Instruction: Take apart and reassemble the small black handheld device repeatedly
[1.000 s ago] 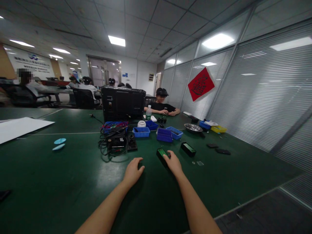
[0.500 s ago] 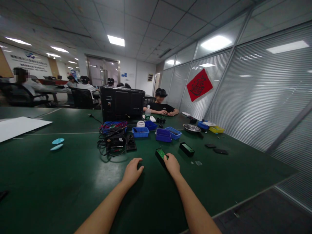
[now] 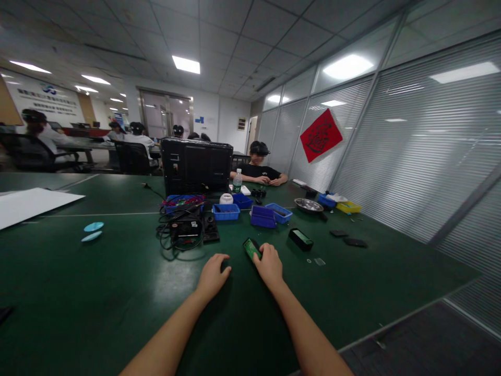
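Note:
My right hand [image 3: 269, 265] grips a small black case with a green circuit board inside [image 3: 251, 248], lying on the green table [image 3: 97, 292]. My left hand [image 3: 213, 274] rests on the table just left of it, fingers loosely curled over a small dark object [image 3: 225, 269] that I cannot make out. A second black case with a green board [image 3: 300, 238] lies to the right, apart from both hands.
Ahead lie a tangle of cables and a black device [image 3: 183, 230], several blue bins [image 3: 270, 215], a large black box [image 3: 197, 166], a metal bowl [image 3: 309, 206] and flat dark pieces [image 3: 354, 242]. A person [image 3: 259, 169] sits across the table. The table's edge runs along the right.
My right hand has drawn the black case with the green board to the left, closer to my left hand. The left hand has stayed in place.

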`<state>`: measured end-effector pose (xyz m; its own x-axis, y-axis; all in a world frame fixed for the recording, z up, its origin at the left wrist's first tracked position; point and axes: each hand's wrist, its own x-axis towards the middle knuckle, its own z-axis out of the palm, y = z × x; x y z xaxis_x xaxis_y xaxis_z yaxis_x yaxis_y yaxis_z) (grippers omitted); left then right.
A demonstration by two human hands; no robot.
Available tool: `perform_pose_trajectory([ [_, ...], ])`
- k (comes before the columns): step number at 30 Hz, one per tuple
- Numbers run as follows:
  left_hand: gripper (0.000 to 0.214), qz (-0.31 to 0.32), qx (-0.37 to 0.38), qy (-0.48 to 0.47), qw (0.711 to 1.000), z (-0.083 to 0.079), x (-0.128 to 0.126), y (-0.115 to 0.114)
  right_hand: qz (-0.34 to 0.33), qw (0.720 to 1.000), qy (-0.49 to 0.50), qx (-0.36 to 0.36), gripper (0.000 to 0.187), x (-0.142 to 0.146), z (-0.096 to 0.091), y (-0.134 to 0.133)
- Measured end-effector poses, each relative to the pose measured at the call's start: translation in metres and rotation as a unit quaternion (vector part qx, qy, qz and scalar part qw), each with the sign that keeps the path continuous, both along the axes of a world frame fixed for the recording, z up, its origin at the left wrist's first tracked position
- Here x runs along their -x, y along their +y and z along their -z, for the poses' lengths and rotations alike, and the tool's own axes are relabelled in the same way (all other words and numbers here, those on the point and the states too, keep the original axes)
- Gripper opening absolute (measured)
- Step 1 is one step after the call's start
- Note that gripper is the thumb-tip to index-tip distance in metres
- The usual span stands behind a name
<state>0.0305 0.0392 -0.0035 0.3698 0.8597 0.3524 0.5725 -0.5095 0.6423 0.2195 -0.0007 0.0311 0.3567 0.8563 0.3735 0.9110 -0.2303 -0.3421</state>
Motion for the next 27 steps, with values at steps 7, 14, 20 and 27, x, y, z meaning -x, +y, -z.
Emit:
perform_pose_trajectory([
  [7, 0.027, -0.001, -0.002, 0.005, 1.0, -0.001, 0.0, 0.0, -0.02, 0.997, 0.008, 0.08, 0.055, 0.015, 0.0, -0.003],
  [14, 0.026, -0.003, 0.005, 0.004, 1.0, -0.004, 0.0, -0.001, -0.02, 0.994, 0.015, 0.107, 0.055, 0.013, 0.0, -0.003],
  [20, 0.026, 0.0, -0.008, -0.012, 1.0, 0.001, -0.001, 0.0, -0.045, 0.994, -0.101, 0.014, 0.048, 0.022, 0.004, -0.005],
  [27, 0.034, -0.05, 0.002, -0.069, 0.996, 0.011, 0.0, 0.009, -0.126, 0.958, -0.247, -0.076, 0.043, 0.046, 0.008, -0.008],
])
